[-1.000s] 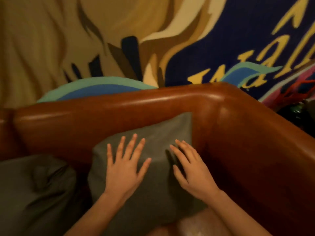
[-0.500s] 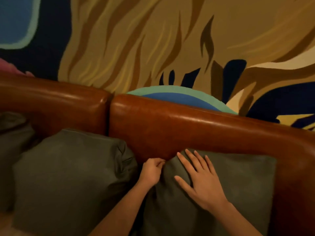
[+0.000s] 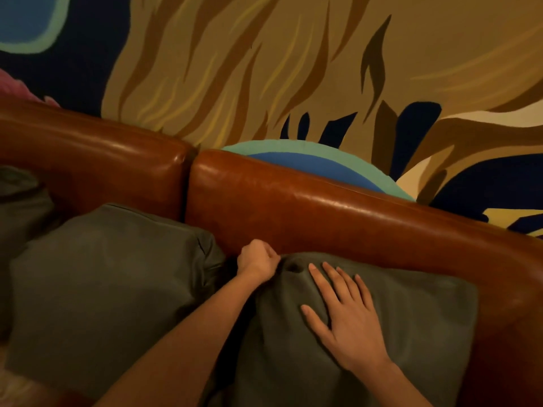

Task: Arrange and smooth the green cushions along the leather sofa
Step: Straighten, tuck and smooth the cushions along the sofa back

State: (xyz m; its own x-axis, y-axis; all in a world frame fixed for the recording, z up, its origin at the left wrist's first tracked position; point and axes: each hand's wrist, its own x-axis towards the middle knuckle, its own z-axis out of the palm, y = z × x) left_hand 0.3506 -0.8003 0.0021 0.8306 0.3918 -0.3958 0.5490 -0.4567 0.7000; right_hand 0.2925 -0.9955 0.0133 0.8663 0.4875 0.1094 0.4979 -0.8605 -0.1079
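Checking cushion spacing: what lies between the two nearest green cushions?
The left hand and forearm fill the dark gap between the middle cushion and right cushion, head view.

We are pinching the top left corner of the right-hand cushion (image 3: 411, 327) in our closed left hand (image 3: 256, 262), while our right hand (image 3: 349, 321) is lying flat, fingers spread, on its face. A second cushion (image 3: 100, 292) is leaning beside it against the leather sofa (image 3: 323, 221).
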